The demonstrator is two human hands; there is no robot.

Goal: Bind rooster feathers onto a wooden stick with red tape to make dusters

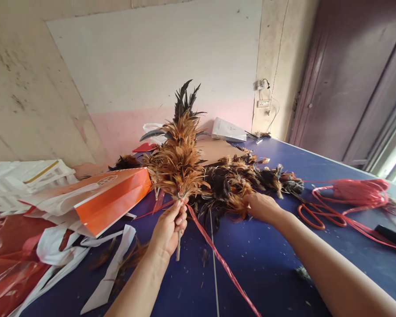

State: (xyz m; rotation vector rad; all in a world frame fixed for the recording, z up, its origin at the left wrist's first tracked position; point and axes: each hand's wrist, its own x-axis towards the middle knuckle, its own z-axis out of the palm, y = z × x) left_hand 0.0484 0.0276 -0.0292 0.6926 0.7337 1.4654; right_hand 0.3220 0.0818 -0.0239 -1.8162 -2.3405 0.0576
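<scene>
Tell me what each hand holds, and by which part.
Left hand: the feather duster, by its stick, just below the feathers. Right hand: at the feather pile; whether it grips any cannot be told.

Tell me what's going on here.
A person's left hand holds a feather-covered stick by its bare lower end, feathers pointing up. A red plastic strip trails from just above that grip. The right hand is at a feather pile on the blue table.
</scene>
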